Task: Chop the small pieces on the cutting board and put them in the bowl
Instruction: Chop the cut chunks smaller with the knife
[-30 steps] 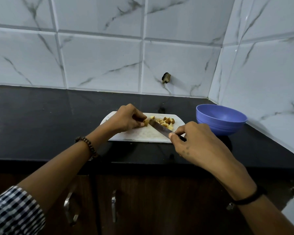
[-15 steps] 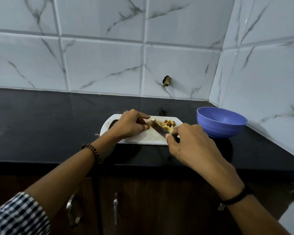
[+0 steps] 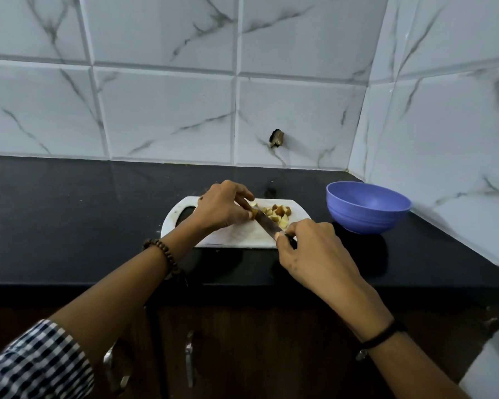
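A white cutting board lies on the black counter. Several small yellow-brown pieces are heaped at its far right part. My left hand rests on the board with its fingertips pinching a piece against the left side of the knife blade. The knife slants across the board, its tip at my left fingers. My right hand grips its dark handle at the board's near right corner. A purple bowl stands to the right of the board; its visible inside looks empty.
The black counter runs left from the board to tiled walls at the back and right. A small dark fitting sticks out of the back wall. Cabinet doors with metal handles sit below the counter edge.
The knife and both hands stay on the board with small shifts, the blade set against the piece at my left fingertips. The view has tilted slightly.
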